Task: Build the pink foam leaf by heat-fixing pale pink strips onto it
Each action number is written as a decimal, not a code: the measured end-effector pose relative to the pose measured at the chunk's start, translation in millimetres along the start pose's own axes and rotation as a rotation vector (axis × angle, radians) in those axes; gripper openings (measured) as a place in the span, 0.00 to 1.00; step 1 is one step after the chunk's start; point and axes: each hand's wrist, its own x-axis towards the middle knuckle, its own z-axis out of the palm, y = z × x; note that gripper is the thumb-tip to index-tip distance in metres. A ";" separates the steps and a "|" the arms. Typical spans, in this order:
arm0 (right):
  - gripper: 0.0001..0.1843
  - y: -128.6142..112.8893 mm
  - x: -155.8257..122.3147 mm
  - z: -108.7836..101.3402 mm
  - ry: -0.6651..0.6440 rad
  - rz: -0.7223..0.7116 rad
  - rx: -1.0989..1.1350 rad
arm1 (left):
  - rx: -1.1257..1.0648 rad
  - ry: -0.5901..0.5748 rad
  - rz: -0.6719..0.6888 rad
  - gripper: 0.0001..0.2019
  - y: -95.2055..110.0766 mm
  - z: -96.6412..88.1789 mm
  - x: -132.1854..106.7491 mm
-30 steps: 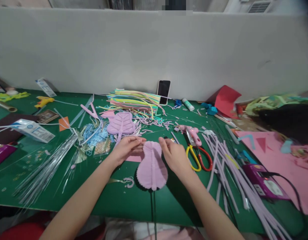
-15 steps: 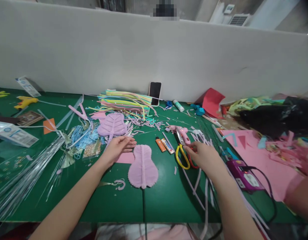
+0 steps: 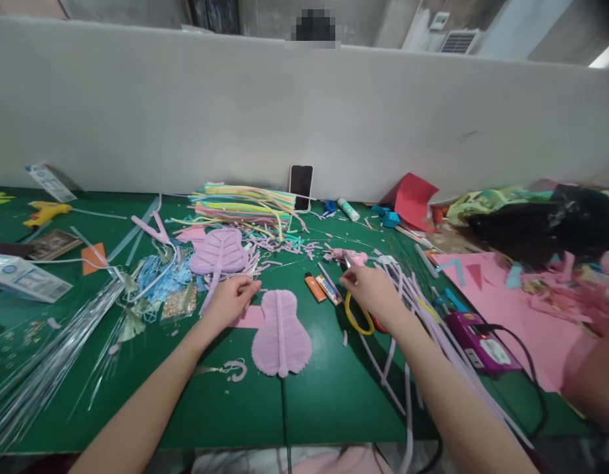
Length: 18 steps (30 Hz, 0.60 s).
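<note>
A lilac fuzzy petal shape (image 3: pixel 280 332) on a thin dark stem lies flat on the green table (image 3: pixel 334 395) in front of me. My left hand (image 3: pixel 228 301) rests at its upper left corner, over a pink paper scrap. Its fingers are curled into a pinch, and what they hold is hidden. My right hand (image 3: pixel 372 291) lies to the right of the petal, fingers closed over the middle of the yellow- and red-handled scissors (image 3: pixel 357 318). It is just below a pink glue gun (image 3: pixel 350 256).
An orange lighter (image 3: pixel 314 288) lies between my hands. A second lilac leaf (image 3: pixel 218 251), a pile of coloured strips (image 3: pixel 245 201) and a phone (image 3: pixel 301 187) are behind. Lilac pipe cleaners (image 3: pixel 423 296), a purple device (image 3: pixel 478 343) and another person's arm (image 3: pixel 591 375) are on the right.
My right hand left the petal, went right to the scissors' handles, then slid up over their middle. My left hand stayed by the petal's top and curled its fingers tighter.
</note>
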 end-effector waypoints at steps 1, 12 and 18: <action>0.12 -1.8 6.7 1.0 -0.002 -0.005 -0.009 | 0.037 0.009 0.008 0.16 -0.8 -1.2 0.3; 0.09 -5.2 41.5 20.1 -0.055 -0.059 -0.025 | 0.264 0.104 0.063 0.14 -3.1 -9.0 -3.3; 0.09 -10.3 39.9 6.9 0.003 -0.012 0.043 | 0.368 0.327 0.053 0.16 2.1 -36.7 -3.5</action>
